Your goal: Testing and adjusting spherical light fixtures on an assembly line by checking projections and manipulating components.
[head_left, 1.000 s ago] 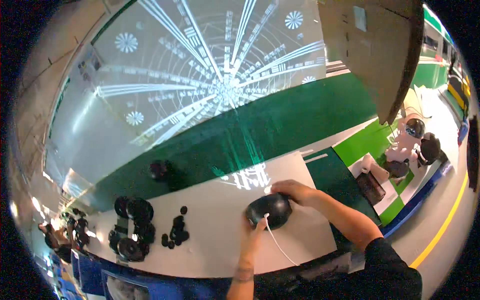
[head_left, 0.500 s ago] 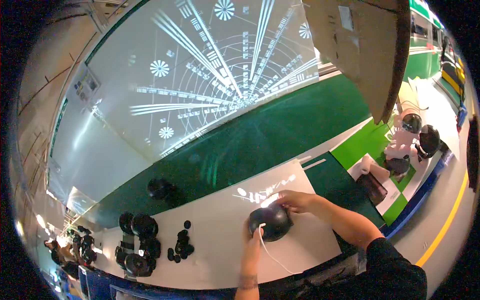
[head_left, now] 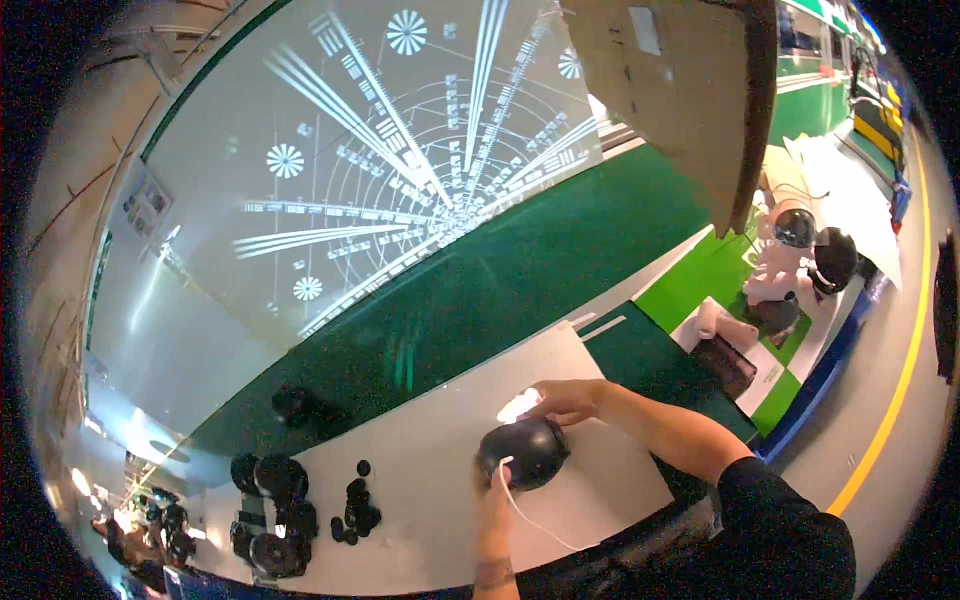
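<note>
A black rounded projector [head_left: 528,452] with a glowing front is held low over the white board [head_left: 420,530]. A white cable [head_left: 528,515] plugs into its near side and trails down to the right. My left hand [head_left: 490,487], blurred and partly hidden behind the cable end, is closed round the projector's left and lower side. At its far side, my right hand [head_left: 568,402] has its fingers bent at the bright front, strongly lit. The fingertips are lost in the glare.
Patterned light falls on a large pale panel [head_left: 200,270] beyond the green surface [head_left: 480,300]. Several black round housings [head_left: 270,510] and small black caps [head_left: 357,510] stand at left. A cardboard box [head_left: 680,100] overhangs the right; white devices [head_left: 775,270] sit on a green-and-white sheet.
The whole view has shifted, so the scene sits farther left. My right fingers have moved to the glowing front, and the light streaks on the white board beside it are gone.
</note>
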{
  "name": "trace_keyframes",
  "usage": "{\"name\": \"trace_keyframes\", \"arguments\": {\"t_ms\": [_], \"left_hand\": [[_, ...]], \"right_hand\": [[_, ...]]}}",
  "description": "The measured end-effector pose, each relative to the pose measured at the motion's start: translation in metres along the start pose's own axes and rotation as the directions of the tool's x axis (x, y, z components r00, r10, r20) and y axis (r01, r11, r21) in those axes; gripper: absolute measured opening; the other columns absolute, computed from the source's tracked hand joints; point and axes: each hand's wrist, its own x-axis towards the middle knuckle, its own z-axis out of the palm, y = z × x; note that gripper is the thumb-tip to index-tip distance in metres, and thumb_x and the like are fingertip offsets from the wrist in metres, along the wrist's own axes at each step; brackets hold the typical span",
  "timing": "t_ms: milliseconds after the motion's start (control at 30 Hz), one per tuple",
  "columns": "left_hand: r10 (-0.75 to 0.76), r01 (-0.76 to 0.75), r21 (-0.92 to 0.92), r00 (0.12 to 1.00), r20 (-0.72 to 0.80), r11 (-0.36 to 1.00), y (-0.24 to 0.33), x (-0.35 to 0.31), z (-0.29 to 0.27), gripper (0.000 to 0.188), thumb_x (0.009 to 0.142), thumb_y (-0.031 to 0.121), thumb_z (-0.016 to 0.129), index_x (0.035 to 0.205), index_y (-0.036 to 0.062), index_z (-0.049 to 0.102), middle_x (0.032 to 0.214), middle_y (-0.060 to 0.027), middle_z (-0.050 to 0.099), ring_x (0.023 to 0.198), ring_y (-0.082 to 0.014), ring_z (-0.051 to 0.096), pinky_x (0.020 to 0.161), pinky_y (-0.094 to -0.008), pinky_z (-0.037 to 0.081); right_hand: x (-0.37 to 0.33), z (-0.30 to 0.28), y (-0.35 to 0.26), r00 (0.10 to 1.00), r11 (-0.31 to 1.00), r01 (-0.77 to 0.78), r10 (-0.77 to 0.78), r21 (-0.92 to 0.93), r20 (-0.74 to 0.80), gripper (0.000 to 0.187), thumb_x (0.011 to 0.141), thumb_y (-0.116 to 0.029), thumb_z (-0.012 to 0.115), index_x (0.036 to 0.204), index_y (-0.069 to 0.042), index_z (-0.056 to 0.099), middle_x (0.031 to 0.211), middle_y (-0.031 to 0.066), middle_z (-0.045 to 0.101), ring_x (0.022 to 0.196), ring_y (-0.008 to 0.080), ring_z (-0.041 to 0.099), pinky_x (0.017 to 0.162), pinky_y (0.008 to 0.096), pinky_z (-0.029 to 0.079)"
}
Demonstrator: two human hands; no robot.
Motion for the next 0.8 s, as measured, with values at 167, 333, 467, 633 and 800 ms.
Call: {"name": "trace_keyframes", "arguments": {"t_ms": [167,333,467,633,800], "left_hand": [[-0.055,0.053,0.126,0.998,0.006,0.991,-0.023,0.007,-0.022,0.029,0.095,0.012,0.052,0.121,-0.0004,0.055,0.121,-0.0096,0.056,0.11,-0.0187,0.053,0.096,-0.0314,0.043],[0.015,-0.015,0.261,1.0,0.001,0.965,-0.025,0.002,-0.019,0.031,0.095,0.017,0.055,0.121,-0.0002,0.054,0.121,-0.0096,0.056,0.112,-0.0187,0.052,0.097,-0.0325,0.042],[-0.09,0.09,-0.003,0.996,0.016,0.996,-0.014,-0.01,-0.024,0.036,0.095,0.02,0.059,0.124,-0.0004,0.053,0.123,-0.0095,0.055,0.113,-0.0192,0.052,0.098,-0.0334,0.042],[-0.137,0.135,-0.059,0.99,-0.027,0.989,-0.019,-0.009,-0.02,0.038,0.095,0.018,0.059,0.128,0.0002,0.052,0.125,-0.009,0.054,0.114,-0.0184,0.052,0.098,-0.0318,0.043],[-0.111,0.111,-0.01,0.989,-0.102,0.994,-0.062,0.002,-0.05,0.032,0.093,0.01,0.057,0.125,0.0023,0.056,0.119,-0.0063,0.058,0.109,-0.0157,0.055,0.094,-0.0292,0.045]], "right_hand": [[0.0,0.021,-0.02,0.975,0.805,-0.146,0.017,-0.575,-0.223,0.07,0.082,-0.058,0.07,0.119,0.001,0.061,0.09,0.0068,0.065,0.069,0.0125,0.056,0.06,0.0299,0.045],[0.005,0.012,-0.002,0.982,0.976,0.19,-0.19,-0.106,0.006,0.056,0.083,-0.039,0.077,0.121,-0.001,0.061,0.11,0.0074,0.066,0.092,0.0141,0.062,0.079,0.0293,0.051],[-0.013,0.027,-0.013,0.973,0.972,0.126,-0.16,0.198,0.165,0.04,0.088,-0.024,0.074,0.119,-0.003,0.061,0.113,0.0062,0.065,0.095,0.0134,0.062,0.082,0.0312,0.052],[-0.021,0.036,-0.029,0.998,0.997,-0.028,0.024,-0.07,-0.054,0.05,0.084,-0.037,0.076,0.118,-0.003,0.062,0.108,0.0056,0.065,0.096,0.0124,0.059,0.08,0.0294,0.05],[-0.066,0.082,-0.112,0.979,0.944,-0.205,0.195,-0.258,-0.064,0.054,0.083,-0.03,0.076,0.131,-0.011,0.06,0.108,-0.0022,0.065,0.085,0.0048,0.054,0.069,0.0219,0.044]]}}
